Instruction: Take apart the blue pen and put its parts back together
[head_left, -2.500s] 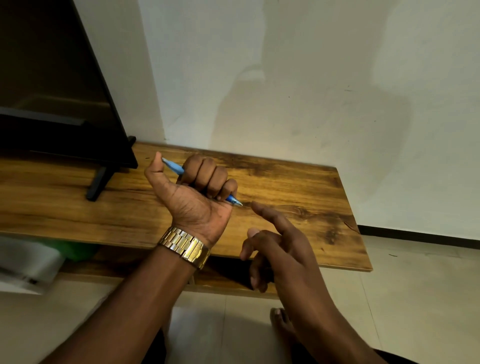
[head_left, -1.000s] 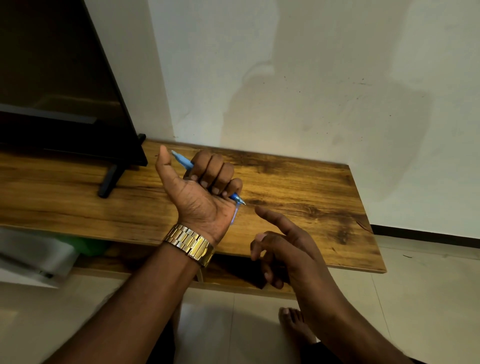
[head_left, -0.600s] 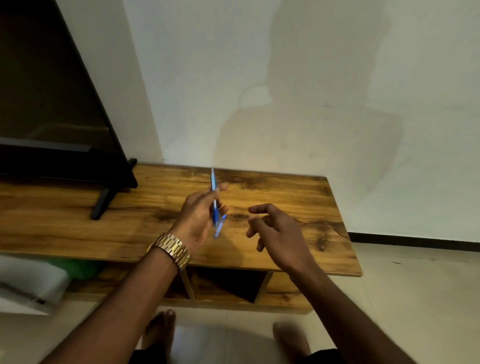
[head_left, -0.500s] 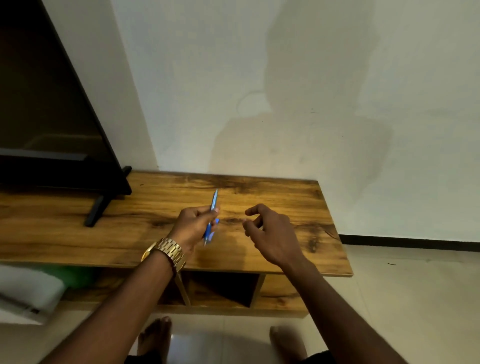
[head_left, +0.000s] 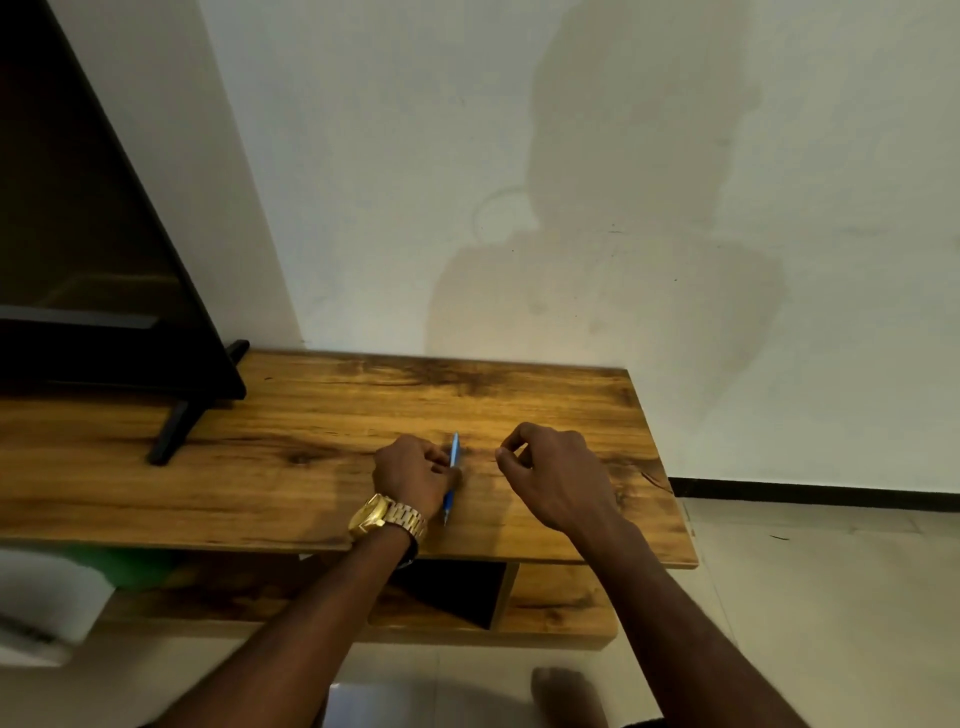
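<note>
The blue pen (head_left: 453, 457) is in one piece and lies low over the wooden table top (head_left: 291, 415), running from far to near with its tip toward me. My left hand (head_left: 413, 475), with a gold watch on the wrist, pinches the pen's middle between thumb and fingers, so part of the barrel is hidden. My right hand (head_left: 556, 475) hovers just right of the pen with curled fingers that hold nothing and do not touch it.
A black television (head_left: 88, 270) stands on the table's left part, one foot (head_left: 171, 434) reaching toward the middle. A lower shelf (head_left: 550, 608) sits under the top. The wall is close behind, and tiled floor (head_left: 831, 597) lies to the right.
My left hand turned over from a raised fist grip and lowered the pen down to the table top. My right hand followed it forward. The camera tilted up and back.
</note>
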